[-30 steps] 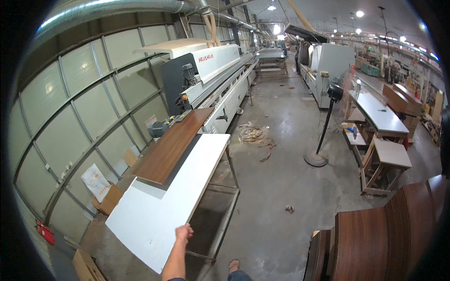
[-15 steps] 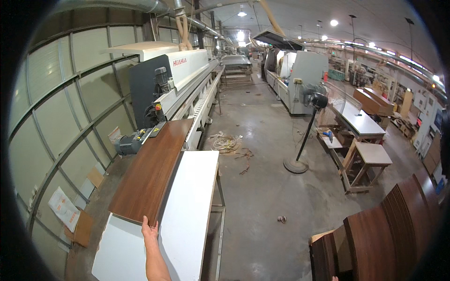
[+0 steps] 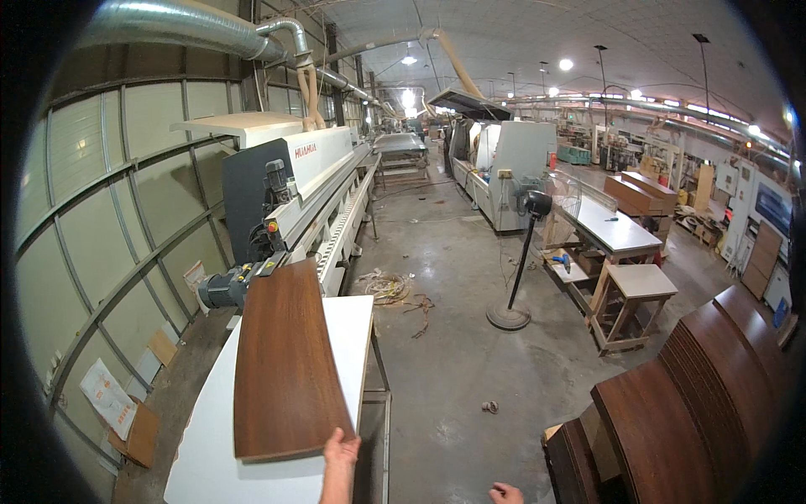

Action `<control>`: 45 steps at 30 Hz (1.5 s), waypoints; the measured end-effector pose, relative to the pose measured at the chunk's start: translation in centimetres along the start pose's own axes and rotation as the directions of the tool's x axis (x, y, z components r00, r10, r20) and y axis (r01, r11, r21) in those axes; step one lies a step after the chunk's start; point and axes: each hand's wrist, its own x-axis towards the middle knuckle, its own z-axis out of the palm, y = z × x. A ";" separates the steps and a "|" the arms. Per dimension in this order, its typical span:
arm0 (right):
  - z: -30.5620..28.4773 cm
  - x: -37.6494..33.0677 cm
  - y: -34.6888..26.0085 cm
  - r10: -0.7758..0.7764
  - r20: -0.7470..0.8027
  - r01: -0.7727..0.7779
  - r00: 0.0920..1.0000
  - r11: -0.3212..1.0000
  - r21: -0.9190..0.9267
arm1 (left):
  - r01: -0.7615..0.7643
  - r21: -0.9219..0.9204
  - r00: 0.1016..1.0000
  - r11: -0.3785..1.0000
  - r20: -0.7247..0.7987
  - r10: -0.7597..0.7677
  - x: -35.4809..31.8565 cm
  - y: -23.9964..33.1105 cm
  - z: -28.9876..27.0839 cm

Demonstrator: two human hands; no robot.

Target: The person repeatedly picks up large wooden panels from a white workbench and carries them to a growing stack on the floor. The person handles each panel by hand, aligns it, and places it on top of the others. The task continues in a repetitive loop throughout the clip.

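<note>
A long dark brown wood-grain panel (image 3: pixel 290 361) lies over a white-topped table (image 3: pixel 206 420), its far end at the near end of a long white-and-grey machine (image 3: pixel 323 160). My left hand (image 3: pixel 340 454) is closed on the panel's near right corner, fingers at its edge. At the bottom edge of the view, my right hand (image 3: pixel 505 494) is in the air over the floor between table and panel stack, apart from both. Its fingers look loosely apart and hold nothing visible; the rest of it is cut off.
Stacked dark brown panels (image 3: pixel 663 420) stand at the lower right. A black pedestal fan (image 3: pixel 522 269) stands right of the aisle, beside a small wooden stand (image 3: pixel 638 290). Tangled strips (image 3: pixel 388 288) and a small roll (image 3: pixel 489 406) lie on the floor.
The panel's near end has swung right and come nearer, with my left hand at its corner. My right hand has moved left, away from the panel stack, and shows more. The view has shifted slightly.
</note>
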 end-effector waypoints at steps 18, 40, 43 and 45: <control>4.2 -7.3 0.7 0.024 0.761 -0.708 0.648 0.388 0.590 | 0.423 0.126 0.903 0.897 0.023 -0.429 -17.7 -38.0 -4.8; -16.4 -1.6 4.8 0.743 0.039 -0.539 0.668 0.448 0.713 | -0.511 0.796 0.648 0.326 0.108 0.754 -15.3 -9.4 -5.5; -19.4 -2.6 6.2 0.782 -0.084 -0.435 0.618 0.429 0.792 | -0.180 0.980 0.636 0.084 0.051 0.770 -15.5 -8.6 -6.0; -21.2 -3.6 7.4 0.860 -0.105 -0.437 0.499 0.354 0.827 | -0.497 0.865 0.540 0.068 0.248 0.804 -16.2 -8.4 -6.1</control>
